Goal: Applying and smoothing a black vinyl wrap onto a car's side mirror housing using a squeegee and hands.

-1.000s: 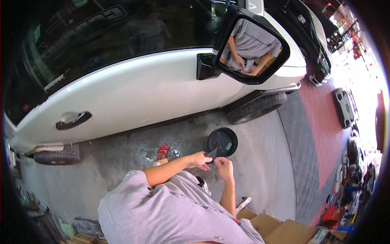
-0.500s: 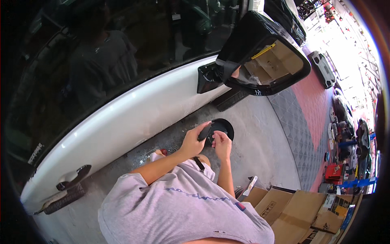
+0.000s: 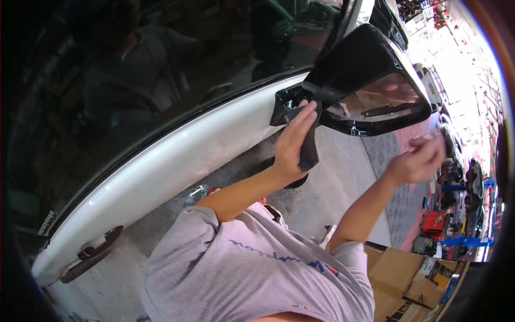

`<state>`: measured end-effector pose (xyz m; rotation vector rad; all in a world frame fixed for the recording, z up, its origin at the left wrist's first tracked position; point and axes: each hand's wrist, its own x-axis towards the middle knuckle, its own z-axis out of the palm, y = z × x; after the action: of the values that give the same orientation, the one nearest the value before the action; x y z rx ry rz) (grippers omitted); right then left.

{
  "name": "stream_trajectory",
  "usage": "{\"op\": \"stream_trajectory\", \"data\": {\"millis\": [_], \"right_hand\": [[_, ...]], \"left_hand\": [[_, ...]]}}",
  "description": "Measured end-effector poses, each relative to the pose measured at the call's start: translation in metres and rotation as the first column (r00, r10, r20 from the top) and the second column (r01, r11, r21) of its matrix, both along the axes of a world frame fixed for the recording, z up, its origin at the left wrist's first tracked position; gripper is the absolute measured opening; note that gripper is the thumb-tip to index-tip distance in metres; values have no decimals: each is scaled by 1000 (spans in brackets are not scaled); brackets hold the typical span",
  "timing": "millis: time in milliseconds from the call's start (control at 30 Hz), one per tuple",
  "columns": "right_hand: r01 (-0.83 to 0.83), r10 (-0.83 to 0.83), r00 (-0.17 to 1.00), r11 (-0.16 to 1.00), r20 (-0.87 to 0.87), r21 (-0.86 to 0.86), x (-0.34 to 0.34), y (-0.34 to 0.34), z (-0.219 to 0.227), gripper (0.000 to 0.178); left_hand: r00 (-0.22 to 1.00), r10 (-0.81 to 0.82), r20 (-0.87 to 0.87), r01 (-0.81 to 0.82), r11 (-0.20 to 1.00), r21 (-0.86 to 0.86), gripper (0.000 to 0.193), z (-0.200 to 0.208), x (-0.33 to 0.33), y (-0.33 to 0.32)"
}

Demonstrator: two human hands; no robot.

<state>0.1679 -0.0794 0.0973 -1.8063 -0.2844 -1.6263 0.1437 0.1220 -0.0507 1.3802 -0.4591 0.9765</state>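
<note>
My left hand [image 3: 298, 138] is raised to the base of the black side mirror [image 3: 354, 70] on the white car door. Its fingers are stretched along a thin black flexible sheet [image 3: 309, 150], part of which hangs below them; whether it is film or cloth I cannot tell. Beside the fingertips is the glossy black mirror mount [image 3: 281, 106]. My right hand [image 3: 416, 161] is off to the right, below the mirror's outer edge and apart from it. Its fingers are curled but smeared by motion, and anything in them is too blurred to see.
The white door [image 3: 161, 177] with its dark window [image 3: 161, 70] runs along the left. Beneath my left forearm a round black container [image 3: 296, 182] on the floor is mostly hidden. Cardboard boxes [image 3: 394, 268] stand at lower right, with a red box [image 3: 433, 222] beyond them.
Both hands have risen from over the black container. My left hand has brought the black sheet up to the mirror's base, while my right hand has swung out to the right.
</note>
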Motion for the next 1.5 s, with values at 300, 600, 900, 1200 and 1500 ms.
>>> {"op": "stream_trajectory", "data": {"millis": [300, 600, 900, 1200, 1500], "right_hand": [[-12, -27, 976, 984, -218, -177, 50, 30, 71, 53], [111, -123, 967, 992, -225, -65, 55, 45, 65, 61], [206, -219, 965, 974, -145, -98, 56, 46, 62, 60], [205, -210, 965, 978, -157, -49, 56, 47, 61, 57], [206, -220, 973, 964, -69, -167, 58, 42, 57, 50]], "left_hand": [[998, 67, 8, -68, 989, 133, 61, -25, 10, -22], [999, 30, 38, -39, 970, 241, 71, -21, 14, -13], [999, 26, -45, -16, 976, 215, 83, -9, -1, -17], [1000, 25, 2, -25, 972, 234, 79, 15, 15, -5], [977, -78, 200, 7, 943, 332, 91, 45, 42, 8]]}}
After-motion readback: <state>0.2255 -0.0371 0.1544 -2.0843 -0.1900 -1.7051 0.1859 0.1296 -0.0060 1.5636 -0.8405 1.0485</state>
